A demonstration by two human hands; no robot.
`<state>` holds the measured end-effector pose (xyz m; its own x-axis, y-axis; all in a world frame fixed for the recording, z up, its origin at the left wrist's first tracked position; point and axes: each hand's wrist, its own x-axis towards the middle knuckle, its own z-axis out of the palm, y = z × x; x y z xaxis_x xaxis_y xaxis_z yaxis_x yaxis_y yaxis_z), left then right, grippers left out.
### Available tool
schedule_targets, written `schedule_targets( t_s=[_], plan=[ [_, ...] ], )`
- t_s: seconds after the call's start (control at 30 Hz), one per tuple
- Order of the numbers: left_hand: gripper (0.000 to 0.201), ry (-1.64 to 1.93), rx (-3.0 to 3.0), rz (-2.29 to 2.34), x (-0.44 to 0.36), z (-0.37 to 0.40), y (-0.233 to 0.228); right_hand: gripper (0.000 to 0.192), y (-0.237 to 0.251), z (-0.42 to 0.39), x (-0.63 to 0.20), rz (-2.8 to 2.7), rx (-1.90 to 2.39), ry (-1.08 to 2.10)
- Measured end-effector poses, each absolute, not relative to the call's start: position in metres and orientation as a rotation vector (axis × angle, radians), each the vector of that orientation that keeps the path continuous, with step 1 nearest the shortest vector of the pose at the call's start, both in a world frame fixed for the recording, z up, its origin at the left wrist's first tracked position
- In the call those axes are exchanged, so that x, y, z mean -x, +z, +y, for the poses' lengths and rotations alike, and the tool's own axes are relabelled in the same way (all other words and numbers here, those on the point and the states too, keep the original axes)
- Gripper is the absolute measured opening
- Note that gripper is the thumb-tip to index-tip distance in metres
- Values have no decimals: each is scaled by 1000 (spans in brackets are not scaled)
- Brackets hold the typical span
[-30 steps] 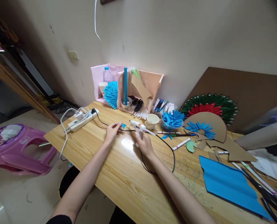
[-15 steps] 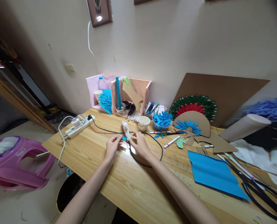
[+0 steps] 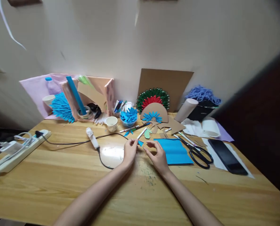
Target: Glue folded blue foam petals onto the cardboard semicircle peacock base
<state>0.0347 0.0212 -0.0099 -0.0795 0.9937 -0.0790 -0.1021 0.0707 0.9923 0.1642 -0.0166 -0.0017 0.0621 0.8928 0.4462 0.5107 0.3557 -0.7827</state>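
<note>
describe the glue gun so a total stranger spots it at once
On the wooden table, look between the power strip and the left hand. The white glue gun lies there; unlike the nearby paper cup, it trails a black cord.

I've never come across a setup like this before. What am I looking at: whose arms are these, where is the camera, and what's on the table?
There is no machine here: the arms belong to a person working bare-handed. A single camera worn on that person's head supplies the view, looking forward and down over the wooden table.

The left hand pinches a small blue piece. The right hand is beside it, fingers apart, with nothing visible in its grasp.

To the left are a power strip and a white glue gun with a black cord. Farther back are a paper cup and a bowl of blue pieces. To the right lie a blue sheet, black-handled scissors and a phone.
</note>
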Motion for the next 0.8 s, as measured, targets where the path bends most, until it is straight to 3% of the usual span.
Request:
schedule_targets(
  t_s=[0.8],
  plan=[
    [25,1287,-1118,1158,-48,16,-15,19,-7,-14,-168,-1566,1329,551]
  ],
)
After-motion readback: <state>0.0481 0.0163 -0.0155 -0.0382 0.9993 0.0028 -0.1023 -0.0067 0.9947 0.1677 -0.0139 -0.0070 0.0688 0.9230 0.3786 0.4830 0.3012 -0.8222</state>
